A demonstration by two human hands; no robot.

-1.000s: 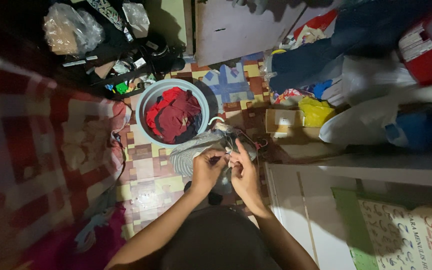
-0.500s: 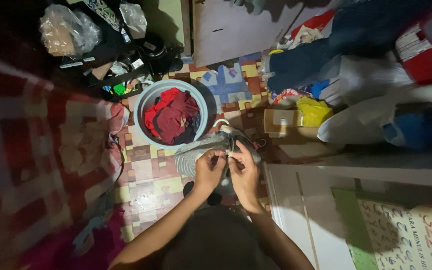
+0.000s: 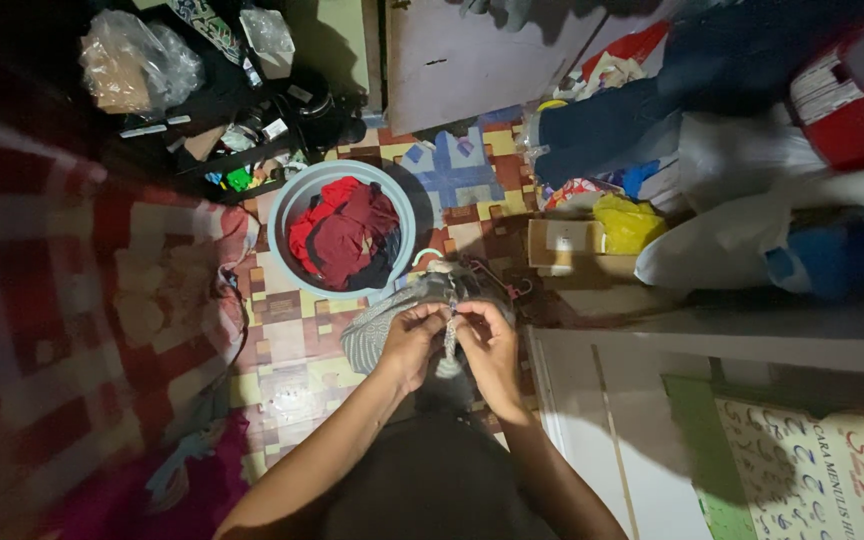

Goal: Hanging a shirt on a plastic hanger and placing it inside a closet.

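Fingers of both hands were closed on a grey striped garment, which was held up over the patterned floor directly in front of the person. The left hand was pinched on a narrow, pale fold of the cloth near its middle, and the right hand was gripped on the same fold from the other side, so that the two hands were almost touching. A white hanger hook could be seen just above the garment, close to its top edge; whether the cloth was hung on it could not be told.

Just beyond the garment, a pale blue basin was stood on the floor, and red and dark clothes were piled inside it. To the left, a red and cream checked blanket was spread. To the right of the basin, a small cardboard box and a yellow bag were set side by side, with white plastic bags further right. Clear plastic bags and dark clutter were heaped at the upper left.
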